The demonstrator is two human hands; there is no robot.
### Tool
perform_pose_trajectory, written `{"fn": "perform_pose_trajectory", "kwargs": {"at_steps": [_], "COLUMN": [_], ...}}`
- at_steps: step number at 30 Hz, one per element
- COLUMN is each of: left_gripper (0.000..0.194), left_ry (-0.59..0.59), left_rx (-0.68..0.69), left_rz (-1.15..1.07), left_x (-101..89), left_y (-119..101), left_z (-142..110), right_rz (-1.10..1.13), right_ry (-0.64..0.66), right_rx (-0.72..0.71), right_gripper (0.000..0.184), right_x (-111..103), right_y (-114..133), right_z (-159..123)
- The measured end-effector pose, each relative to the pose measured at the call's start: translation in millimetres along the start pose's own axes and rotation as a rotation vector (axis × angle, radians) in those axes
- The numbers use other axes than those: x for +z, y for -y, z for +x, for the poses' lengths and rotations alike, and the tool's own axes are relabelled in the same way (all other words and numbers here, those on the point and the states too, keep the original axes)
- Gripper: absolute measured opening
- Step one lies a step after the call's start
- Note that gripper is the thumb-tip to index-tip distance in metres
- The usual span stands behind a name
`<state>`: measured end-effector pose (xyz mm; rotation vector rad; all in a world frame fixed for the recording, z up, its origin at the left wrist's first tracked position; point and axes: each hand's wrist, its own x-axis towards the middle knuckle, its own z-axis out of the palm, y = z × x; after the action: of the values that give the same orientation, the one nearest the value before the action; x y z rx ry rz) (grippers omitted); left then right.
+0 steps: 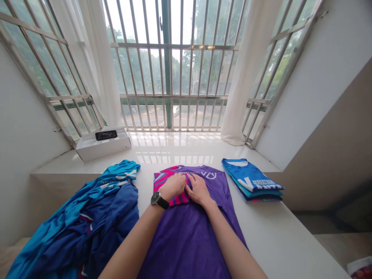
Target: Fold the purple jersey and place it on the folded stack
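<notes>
On the white window ledge [279, 236] we have a rumpled heap of blue jerseys [84, 217], unfolded, at the left. Our left hand [173, 186], wearing a wristwatch [159, 200], and our right hand [199, 190] lie open and released, pressing flat on the pink-striped fold of the purple T-shirt [186, 248], half folded at the centre. At the right sits a finished stack of folded blue shirts [252, 180].

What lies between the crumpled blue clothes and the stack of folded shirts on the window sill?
The head view shows a purple T-shirt there, with the left hand and right hand on it.
</notes>
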<state>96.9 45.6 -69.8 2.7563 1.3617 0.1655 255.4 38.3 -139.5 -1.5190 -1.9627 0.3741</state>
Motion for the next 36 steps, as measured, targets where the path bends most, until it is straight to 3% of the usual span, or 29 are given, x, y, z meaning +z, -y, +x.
{"fn": "perform_pose_trajectory", "kwargs": {"at_steps": [6,9,15,20,25,29,36], "left_gripper": [0.048,0.057,0.059,0.06,0.062,0.062,0.062], "left_ry": [-0.193,-0.186,-0.14,-0.138,-0.13,-0.126,-0.12], "left_rx": [-0.139,-0.15,-0.118,-0.119,-0.125,-0.115,-0.142], "left_rz": [-0.141,-0.1,-0.004,0.008,0.004,0.001,-0.002], "left_x": [52.3,64.6,66.6,67.2,66.2,66.5,65.9], "left_y": [-27.2,-32.6,-34.9,-33.6,-34.3,-30.8,-8.0], "left_z": [-10.4,-11.3,-13.6,-13.4,-12.8,-12.0,-13.0], "right_rz": [0.262,0.298,0.206,-0.01,-0.295,-0.521,-0.485], "right_ry": [-0.175,-0.212,-0.211,-0.08,0.083,0.226,0.207], "right_rx": [0.072,0.087,0.056,0.048,0.231,0.372,0.325], "right_gripper": [0.058,0.055,0.047,0.042,0.067,0.074,0.077], "right_x": [4.9,6.0,-9.3,-36.8,-56.6,-57.2,-42.1], "right_y": [-13.1,-12.7,-0.1,-4.9,-27.1,-35.7,-33.8], "right_z": [13.2,13.4,15.6,2.6,-26.3,-37.2,-20.8]}}
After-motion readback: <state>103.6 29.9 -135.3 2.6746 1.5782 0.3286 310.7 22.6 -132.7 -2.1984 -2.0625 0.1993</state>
